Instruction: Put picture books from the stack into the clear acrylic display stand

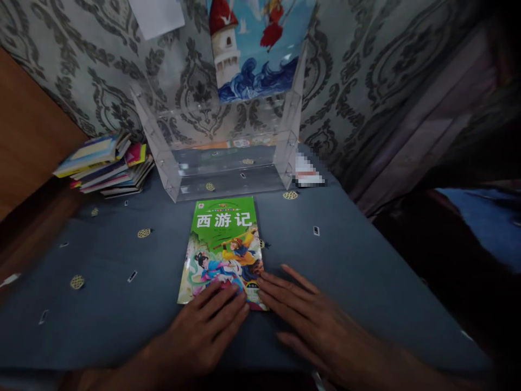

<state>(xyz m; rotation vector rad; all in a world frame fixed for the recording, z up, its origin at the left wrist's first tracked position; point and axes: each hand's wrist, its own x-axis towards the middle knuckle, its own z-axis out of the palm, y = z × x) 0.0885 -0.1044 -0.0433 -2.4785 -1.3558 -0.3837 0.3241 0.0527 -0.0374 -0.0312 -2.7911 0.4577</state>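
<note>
A green picture book (226, 244) with white Chinese characters and cartoon figures on its cover lies closed and flat on the grey-blue tablecloth (345, 271). Over its lower edge rest the outstretched fingers of my left hand (207, 323), palm down. My right hand (313, 317) is beside the lower right corner, fingers spread, with the fingertips at the book's right edge. Neither hand grips anything. Just beyond the book's top edge stands a clear plastic rack (166, 171) with tiered shelves.
Several books (106, 163) are piled at the back left. A picture (256, 49) of a tower and waves is upright above the rack, in front of patterned wallpaper (342, 81). A white paper item (307, 171), partly blurred out, lies right of the rack. The table edge slants down on the right.
</note>
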